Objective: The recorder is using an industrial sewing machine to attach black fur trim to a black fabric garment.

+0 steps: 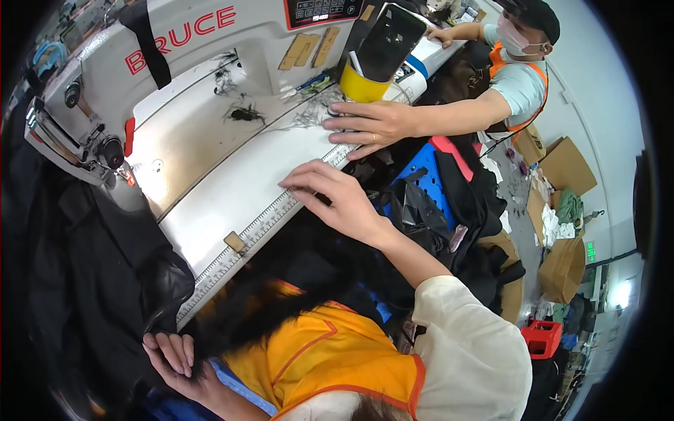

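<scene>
My right hand (333, 195) lies on the white bed (232, 182) of a sewing machine, fingers stretched out, at the printed ruler strip (263, 223) along its near edge. Nothing shows in that hand. Low on the left, my left hand (175, 358) is curled closed beside black fabric (105, 274) that hangs over the machine's left end. Whatever its fingers hold, if anything, is hidden. Black fur (281, 319) spreads over my lap between the two arms. A small tan piece (234, 242) sits on the ruler strip.
A co-worker's hand (375, 126) rests on the bed just beyond my right hand. Behind it stands a yellow cup (361, 85) with a phone (393, 42) leaning in it. The needle head (109, 151) is at the left. Black thread scraps (242, 112) lie under the machine arm.
</scene>
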`<state>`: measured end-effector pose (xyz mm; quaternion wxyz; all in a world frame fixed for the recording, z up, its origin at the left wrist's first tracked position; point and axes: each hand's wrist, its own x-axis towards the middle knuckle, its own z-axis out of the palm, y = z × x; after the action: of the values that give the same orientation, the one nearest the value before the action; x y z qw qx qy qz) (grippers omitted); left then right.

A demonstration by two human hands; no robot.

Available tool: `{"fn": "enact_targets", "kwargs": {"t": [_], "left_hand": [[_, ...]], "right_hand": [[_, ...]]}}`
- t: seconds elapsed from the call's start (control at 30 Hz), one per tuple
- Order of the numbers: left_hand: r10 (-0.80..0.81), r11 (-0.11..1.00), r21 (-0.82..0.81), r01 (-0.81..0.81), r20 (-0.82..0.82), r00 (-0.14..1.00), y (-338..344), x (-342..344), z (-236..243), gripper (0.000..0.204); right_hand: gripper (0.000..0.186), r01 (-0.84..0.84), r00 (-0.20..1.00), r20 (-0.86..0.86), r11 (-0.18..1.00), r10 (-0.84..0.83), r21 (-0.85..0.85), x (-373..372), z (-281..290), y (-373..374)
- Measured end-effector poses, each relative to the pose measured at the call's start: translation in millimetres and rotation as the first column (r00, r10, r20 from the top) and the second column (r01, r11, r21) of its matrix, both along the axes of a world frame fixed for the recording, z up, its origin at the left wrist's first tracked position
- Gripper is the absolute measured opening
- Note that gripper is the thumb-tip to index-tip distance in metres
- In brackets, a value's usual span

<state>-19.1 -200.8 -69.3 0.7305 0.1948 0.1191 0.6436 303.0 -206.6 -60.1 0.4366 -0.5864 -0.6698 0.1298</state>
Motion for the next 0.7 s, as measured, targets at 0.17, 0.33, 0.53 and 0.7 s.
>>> {"fn": "enact_targets", "kwargs": {"t": [0.17, 0.33, 0.53, 0.7], "left_hand": [[0.0, 0.999, 0.052, 0.007, -0.14, 0.99, 0.7, 7.5, 5.2, 0.019], [0.0, 0.998, 0.055, 0.017, -0.287, 0.958, 1.6, 18.5, 11.0, 0.02], [0.017, 0.985, -0.151, -0.084, -0.401, 0.916, 12.3, 19.4, 13.4, 0.023], [-0.232, 0.969, -0.21, 0.132, -0.577, 0.783, 10.8, -0.4, 37.4, 0.017]], "right_hand": [[0.026, 0.11, 0.991, 0.077, 0.994, -0.111, 0.021, 5.2, 3.0, 4.8], [0.036, 0.508, 0.693, 0.49, 0.84, -0.529, 0.188, 46.4, 5.9, 31.6], [0.028, 0.619, 0.561, 0.712, 0.785, -0.423, -0.021, 95.0, -0.7, 66.2], [0.026, 0.1, 0.988, 0.132, 0.989, -0.085, -0.113, 10.6, 53.4, 56.9]]}}
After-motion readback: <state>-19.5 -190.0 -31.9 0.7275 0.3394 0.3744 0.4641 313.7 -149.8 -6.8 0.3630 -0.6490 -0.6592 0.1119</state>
